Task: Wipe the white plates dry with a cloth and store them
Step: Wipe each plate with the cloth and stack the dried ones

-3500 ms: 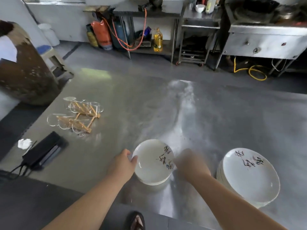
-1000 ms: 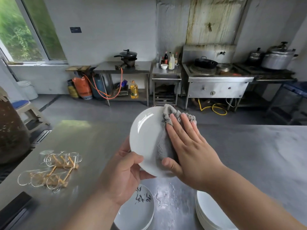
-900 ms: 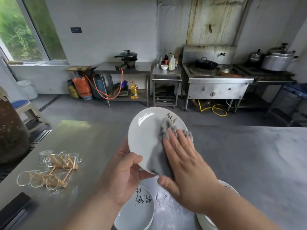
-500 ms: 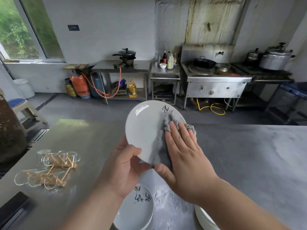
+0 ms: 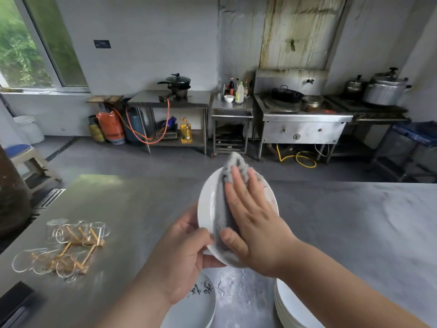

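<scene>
My left hand (image 5: 182,256) grips the lower left rim of a white plate (image 5: 208,209), held tilted up above the steel table (image 5: 132,209). My right hand (image 5: 253,221) lies flat with straight fingers, pressing a grey cloth (image 5: 222,216) against the plate's face. The cloth's top corner sticks out past the plate's upper rim. Below my hands, a white plate with black writing (image 5: 196,306) sits on the table. A stack of white plates (image 5: 290,306) stands to its right, partly hidden by my right forearm.
Several glass cups with wooden parts (image 5: 68,247) lie at the table's left. A black device (image 5: 16,301) sits at the near left corner. Water drops (image 5: 234,285) mark the table between the plates. Stoves, pots and gas cylinders line the far wall.
I lifted a plate off the table and took up the cloth. Over the last second my right hand slid the cloth up and down across the plate, now reaching its top rim.
</scene>
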{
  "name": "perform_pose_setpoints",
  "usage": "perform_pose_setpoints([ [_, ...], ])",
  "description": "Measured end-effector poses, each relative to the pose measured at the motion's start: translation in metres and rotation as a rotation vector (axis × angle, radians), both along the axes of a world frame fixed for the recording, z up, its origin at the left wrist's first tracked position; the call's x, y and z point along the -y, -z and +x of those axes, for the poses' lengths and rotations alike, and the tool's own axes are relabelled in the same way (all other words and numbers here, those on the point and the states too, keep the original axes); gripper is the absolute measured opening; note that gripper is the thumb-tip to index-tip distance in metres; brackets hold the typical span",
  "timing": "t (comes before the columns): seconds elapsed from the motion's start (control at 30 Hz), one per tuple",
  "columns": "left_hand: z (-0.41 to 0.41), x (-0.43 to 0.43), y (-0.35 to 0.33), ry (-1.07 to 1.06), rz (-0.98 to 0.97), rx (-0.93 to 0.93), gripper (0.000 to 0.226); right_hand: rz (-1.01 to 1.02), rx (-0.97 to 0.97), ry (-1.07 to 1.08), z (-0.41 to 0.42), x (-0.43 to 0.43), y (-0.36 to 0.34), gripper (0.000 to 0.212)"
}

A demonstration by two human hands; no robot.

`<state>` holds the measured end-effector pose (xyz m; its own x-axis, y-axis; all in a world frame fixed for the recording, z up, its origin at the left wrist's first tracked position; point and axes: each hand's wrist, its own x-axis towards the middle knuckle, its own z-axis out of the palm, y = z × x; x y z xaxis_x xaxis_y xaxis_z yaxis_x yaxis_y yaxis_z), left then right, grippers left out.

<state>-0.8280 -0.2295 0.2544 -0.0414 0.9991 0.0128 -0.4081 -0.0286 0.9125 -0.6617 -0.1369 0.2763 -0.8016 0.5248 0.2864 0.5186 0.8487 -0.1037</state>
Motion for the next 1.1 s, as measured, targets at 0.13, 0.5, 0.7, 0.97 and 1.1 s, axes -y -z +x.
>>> perform_pose_setpoints([
  [0.13,-0.003,0.001,0.002,-0.017,-0.058,-0.006,0.057,0.141,-0.067,-0.265,-0.004,0.005,0.01,0.089],
  [0.5,-0.016,0.001,-0.006,-0.123,-0.009,0.18,0.063,-0.069,0.044,0.228,0.023,0.003,0.026,0.102],
  [0.7,-0.008,0.001,-0.006,-0.117,-0.029,0.186,0.061,-0.051,0.012,0.213,0.026,-0.022,0.002,0.096],
  [0.97,0.013,-0.002,0.005,-0.216,0.007,0.241,0.064,-0.362,-0.846,0.294,0.012,0.053,0.05,0.065],
  [1.1,0.007,0.002,-0.003,-0.13,-0.085,0.274,0.067,-0.161,-0.905,0.334,0.027,0.013,0.02,0.038],
])
